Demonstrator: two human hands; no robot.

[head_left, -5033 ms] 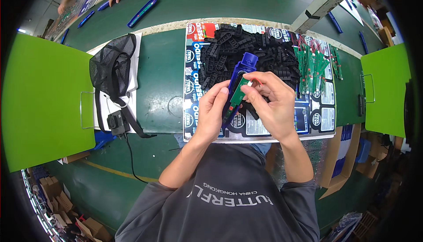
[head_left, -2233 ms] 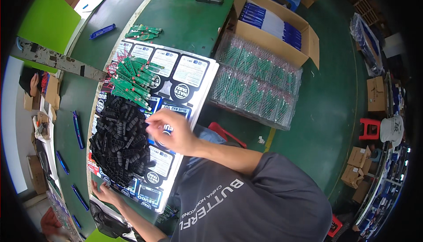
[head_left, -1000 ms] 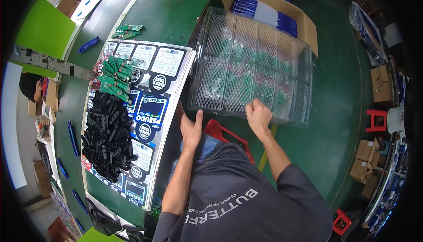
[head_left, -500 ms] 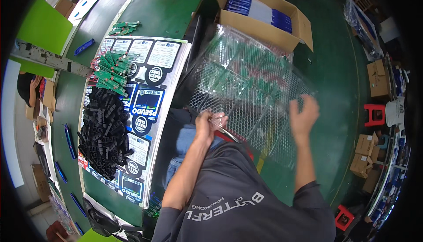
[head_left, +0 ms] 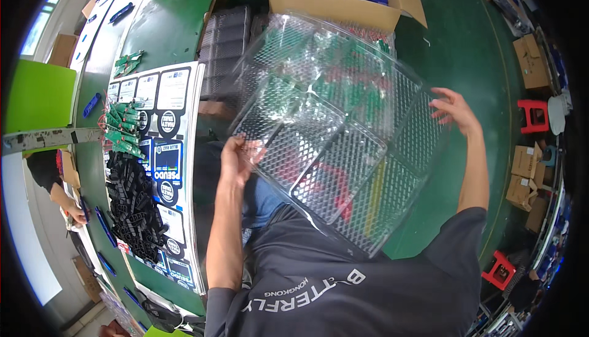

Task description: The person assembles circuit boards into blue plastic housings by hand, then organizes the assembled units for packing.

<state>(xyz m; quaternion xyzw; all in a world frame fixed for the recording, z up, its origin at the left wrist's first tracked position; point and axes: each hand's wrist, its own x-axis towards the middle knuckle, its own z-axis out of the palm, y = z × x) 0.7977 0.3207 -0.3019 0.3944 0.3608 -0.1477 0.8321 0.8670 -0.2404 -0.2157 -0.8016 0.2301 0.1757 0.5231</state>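
A large clear plastic tray (head_left: 346,147) with several shallow compartments and a diamond-patterned base is held up, tilted, in front of my body. My left hand (head_left: 238,158) grips its left edge between thumb and fingers. At its right edge, my right hand (head_left: 455,111) has its fingers spread; whether the fingertips touch the rim is unclear. Through the tray show green circuit boards (head_left: 368,91) with red bits, blurred by the plastic. Dark compartment trays (head_left: 224,42) stand beside them, left of the held tray.
To my left, the green workbench (head_left: 178,24) carries printed sheets (head_left: 175,85), green boards (head_left: 123,128) and a heap of black parts (head_left: 132,205). Another person's hand (head_left: 75,213) is across it. A cardboard box (head_left: 331,4) stands ahead; red stools (head_left: 532,116) are at right.
The tray has turned and tilted, its lower corner now nearer my body. My left hand has moved left and up with it; my right hand has shifted right and up.
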